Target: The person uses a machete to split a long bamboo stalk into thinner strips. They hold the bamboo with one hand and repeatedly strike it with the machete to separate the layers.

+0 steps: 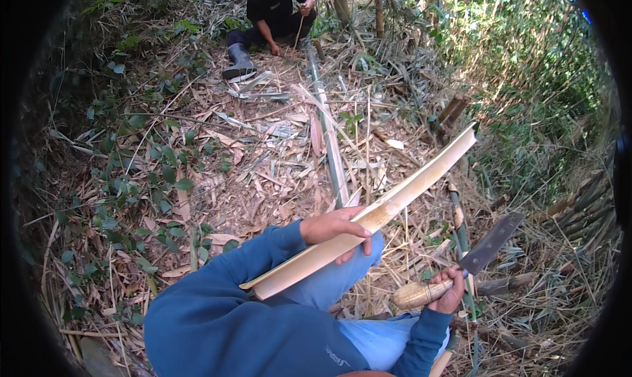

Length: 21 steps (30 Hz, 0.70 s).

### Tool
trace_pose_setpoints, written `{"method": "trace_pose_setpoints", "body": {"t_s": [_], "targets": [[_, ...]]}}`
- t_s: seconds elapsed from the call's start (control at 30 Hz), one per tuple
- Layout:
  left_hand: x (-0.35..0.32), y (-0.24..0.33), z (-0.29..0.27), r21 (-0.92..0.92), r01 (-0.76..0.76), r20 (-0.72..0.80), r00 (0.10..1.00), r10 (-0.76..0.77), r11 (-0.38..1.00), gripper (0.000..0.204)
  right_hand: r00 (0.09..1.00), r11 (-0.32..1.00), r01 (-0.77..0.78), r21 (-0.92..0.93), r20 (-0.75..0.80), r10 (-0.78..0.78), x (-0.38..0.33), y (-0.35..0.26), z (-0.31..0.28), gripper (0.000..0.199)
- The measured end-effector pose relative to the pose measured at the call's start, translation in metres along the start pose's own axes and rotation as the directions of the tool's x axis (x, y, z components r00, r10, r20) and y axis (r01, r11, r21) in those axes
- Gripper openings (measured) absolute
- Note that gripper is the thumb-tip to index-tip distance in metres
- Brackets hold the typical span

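My left hand is closed round the middle of a split bamboo length, its pale hollow side turned up. The piece slants from near my left forearm up to the right, passing over my bent knee. Brown staining marks the inner face just beyond my fingers. Off to the right, my right hand grips a machete by its thick wooden handle. Its broad dark blade points up and away to the right, apart from the bamboo.
A long green bamboo pole lies on the littered ground ahead. Another pole stands close by the machete. Beyond, a person in dark clothes and rubber boots sits holding a thin stick. Cut stumps and cane stems are on the right.
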<state>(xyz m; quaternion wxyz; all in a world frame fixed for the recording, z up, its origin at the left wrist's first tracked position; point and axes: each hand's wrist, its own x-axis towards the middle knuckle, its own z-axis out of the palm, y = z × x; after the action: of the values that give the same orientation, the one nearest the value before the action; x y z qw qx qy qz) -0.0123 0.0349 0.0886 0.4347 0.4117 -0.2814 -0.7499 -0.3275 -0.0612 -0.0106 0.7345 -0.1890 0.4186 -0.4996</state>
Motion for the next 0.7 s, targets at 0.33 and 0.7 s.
{"method": "trace_pose_setpoints", "body": {"t_s": [0.33,0.7], "targets": [[-0.007,-0.003,0.001,-0.005,0.006,0.003,1.0,-0.006,1.0,0.052,0.898,0.521,0.433,-0.736,0.306,-0.315,-0.018,0.023,0.013,0.017],[-0.002,0.005,0.013,0.221,-0.018,-0.052,0.998,0.03,0.975,0.04,0.626,0.008,0.75,-0.662,0.705,-0.333,-0.025,0.017,0.038,0.021]]}}
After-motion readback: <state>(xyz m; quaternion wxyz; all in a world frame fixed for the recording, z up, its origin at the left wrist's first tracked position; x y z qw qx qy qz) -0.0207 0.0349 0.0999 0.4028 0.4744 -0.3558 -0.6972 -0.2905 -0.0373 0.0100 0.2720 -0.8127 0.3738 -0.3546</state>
